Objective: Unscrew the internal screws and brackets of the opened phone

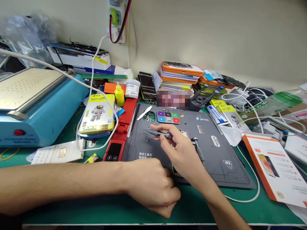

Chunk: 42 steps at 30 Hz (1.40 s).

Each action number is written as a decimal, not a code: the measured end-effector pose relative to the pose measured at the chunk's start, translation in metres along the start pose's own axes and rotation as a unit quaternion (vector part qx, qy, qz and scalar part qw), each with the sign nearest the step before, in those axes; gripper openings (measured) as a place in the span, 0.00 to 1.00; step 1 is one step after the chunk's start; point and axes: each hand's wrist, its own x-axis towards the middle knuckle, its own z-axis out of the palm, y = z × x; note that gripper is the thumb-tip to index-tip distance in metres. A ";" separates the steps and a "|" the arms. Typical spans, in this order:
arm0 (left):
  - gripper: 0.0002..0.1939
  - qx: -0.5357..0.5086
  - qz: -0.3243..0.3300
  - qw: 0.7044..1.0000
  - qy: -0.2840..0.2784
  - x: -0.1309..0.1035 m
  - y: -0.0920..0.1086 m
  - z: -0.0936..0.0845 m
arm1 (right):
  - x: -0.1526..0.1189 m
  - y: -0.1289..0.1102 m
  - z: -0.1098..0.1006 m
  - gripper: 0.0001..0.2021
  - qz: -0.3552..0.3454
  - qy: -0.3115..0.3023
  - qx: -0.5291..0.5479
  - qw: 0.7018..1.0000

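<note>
My right hand (178, 145) pinches a small grey precision screwdriver (161, 132) by its handle, the thin tip pointing left over the dark grey work mat (208, 166). Near that tip lie tiny screws (147, 140). Closer to me, my left hand (155, 187) is curled into a fist at the mat's front edge, and whatever it may hold is hidden. Partly behind my right hand is a phone frame (177, 171). A second grey screwdriver (199, 151) lies just right of it.
On the mat are a coloured tray (168, 117), a white pry tool (144, 113), a round green board (149, 116) and a blade (215, 141). A blue heating machine (45, 115) and a yellow battery box (97, 113) stand left. An orange-white box (275, 169) lies right, near a white cable (256, 188).
</note>
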 end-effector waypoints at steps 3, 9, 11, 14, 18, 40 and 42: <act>0.12 -0.002 -0.005 1.000 -0.006 0.000 0.000 -0.001 | -0.001 0.003 0.001 0.14 -0.002 -0.006 0.005 1.000; 0.11 -0.016 -0.035 0.999 -0.005 0.002 0.000 -0.003 | -0.005 -0.002 -0.001 0.13 0.006 0.016 0.056 0.998; 0.11 -0.025 -0.056 0.998 -0.005 0.003 0.000 -0.007 | -0.010 -0.006 -0.006 0.13 0.013 0.050 0.089 0.995; 0.11 -0.057 -0.098 0.993 -0.023 0.006 0.000 -0.017 | -0.025 -0.008 -0.015 0.16 0.019 0.147 0.121 0.982; 0.08 -0.131 -0.180 0.972 -0.070 0.010 -0.001 -0.027 | -0.050 0.003 -0.026 0.18 0.030 0.285 0.163 0.944; 0.07 -0.329 -0.284 0.900 0.042 0.008 -0.012 -0.028 | -0.100 0.022 -0.007 0.25 0.101 0.355 0.181 0.912; 0.08 -0.337 -0.286 0.896 0.040 0.007 -0.011 -0.029 | -0.100 0.021 -0.007 0.25 0.107 0.362 0.198 0.905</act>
